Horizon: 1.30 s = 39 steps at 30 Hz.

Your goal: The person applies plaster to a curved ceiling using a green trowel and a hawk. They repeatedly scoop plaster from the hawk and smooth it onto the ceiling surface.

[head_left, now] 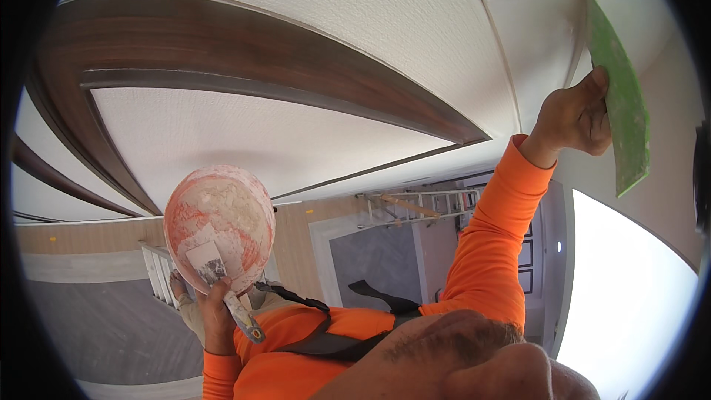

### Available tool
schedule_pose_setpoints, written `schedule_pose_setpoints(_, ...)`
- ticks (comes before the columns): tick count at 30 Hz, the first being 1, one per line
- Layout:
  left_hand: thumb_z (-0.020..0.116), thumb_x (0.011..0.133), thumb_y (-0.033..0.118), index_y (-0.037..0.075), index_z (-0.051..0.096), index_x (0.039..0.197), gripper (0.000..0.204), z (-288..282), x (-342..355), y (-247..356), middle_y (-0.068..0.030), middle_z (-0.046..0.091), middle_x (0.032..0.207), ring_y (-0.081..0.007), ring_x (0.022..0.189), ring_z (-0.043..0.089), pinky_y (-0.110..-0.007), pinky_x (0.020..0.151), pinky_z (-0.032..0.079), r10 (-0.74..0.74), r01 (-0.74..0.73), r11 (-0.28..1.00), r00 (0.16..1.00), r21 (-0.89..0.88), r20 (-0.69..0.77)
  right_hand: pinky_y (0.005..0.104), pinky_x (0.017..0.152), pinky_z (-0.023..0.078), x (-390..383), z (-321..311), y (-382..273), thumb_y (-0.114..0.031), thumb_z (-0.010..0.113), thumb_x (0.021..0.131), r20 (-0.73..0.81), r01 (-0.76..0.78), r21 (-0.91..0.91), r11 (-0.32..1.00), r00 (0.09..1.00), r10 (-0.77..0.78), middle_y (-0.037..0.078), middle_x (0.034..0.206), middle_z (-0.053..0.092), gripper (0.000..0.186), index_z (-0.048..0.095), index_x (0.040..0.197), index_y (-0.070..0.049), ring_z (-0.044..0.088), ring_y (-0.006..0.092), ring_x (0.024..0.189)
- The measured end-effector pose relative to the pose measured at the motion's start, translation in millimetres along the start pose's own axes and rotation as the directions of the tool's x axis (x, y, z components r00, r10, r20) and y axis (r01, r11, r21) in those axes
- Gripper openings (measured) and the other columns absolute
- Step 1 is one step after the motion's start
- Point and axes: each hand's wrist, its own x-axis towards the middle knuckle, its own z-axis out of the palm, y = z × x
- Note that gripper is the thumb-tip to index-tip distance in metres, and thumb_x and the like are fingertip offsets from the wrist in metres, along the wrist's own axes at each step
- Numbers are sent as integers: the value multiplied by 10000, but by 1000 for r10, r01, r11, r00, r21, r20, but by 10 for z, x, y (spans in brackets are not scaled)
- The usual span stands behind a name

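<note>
My right hand point(576, 118) is raised to the upper right, its fingers closed round a long green plastic spreader point(621, 96). The far tip of the spreader comes up to a seam in the pale wall surface point(548, 30); whether it presses there I cannot tell. Lower left, my left hand point(217, 315) grips the rim of a round bucket point(178, 230) smeared with pinkish filler point(229, 204). That same hand holds a putty knife point(241, 315), its coated blade lying over the bucket's inside. Some of the left fingers are hidden under the bucket.
Dark wooden trim point(222, 37) frames white textured panels beside me. A white ladder point(159, 274) stands below, near my foot. Farther off is another ladder point(422, 207) on the floor area. A bright window point(622, 289) is at the right. Black straps point(333, 344) cross my orange shirt.
</note>
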Motion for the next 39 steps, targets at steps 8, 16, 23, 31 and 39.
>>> schedule_pose_setpoints(8,617,809,95,-1,312,1459,724,62,-30,53,-147,505,1228,-290,1027,644,-429,781,643,22,-22,1000,1000,9,-18,199,525,472,-9,18,-15,-40,813,873,-45,-21,71,997,999,24,87,778,746,171,698,877,87,647,108,580)
schedule_pose_setpoints(16,605,821,88,26,318,1458,701,41,-18,72,-152,496,1265,-302,1100,625,-441,844,640,36,-37,998,999,56,18,222,539,502,-103,-78,-114,-26,804,877,-48,-80,52,995,995,82,97,789,747,153,699,875,85,663,126,596)
schedule_pose_setpoints(23,623,874,140,-31,384,1428,627,-307,100,-265,-198,571,1277,-373,1085,681,-478,809,643,51,-51,993,999,107,4,240,525,509,-489,-569,-112,29,737,896,18,-116,-80,990,993,117,100,799,724,94,681,834,72,669,158,606)
schedule_pose_setpoints(31,638,878,136,6,402,1438,622,3,-6,44,-169,619,1260,-324,1087,695,-450,856,649,-87,78,985,994,152,58,293,548,546,-1231,-1455,-1319,21,593,974,175,-923,281,264,320,931,124,835,729,158,691,851,34,644,164,599)
schedule_pose_setpoints(39,649,853,102,80,370,1479,686,-52,111,317,-163,628,1272,-297,1092,699,-424,877,656,-123,111,945,992,307,17,274,704,596,-1499,-2044,-2938,23,725,871,686,-721,315,-618,-277,673,106,1001,737,193,707,1063,11,720,172,851)
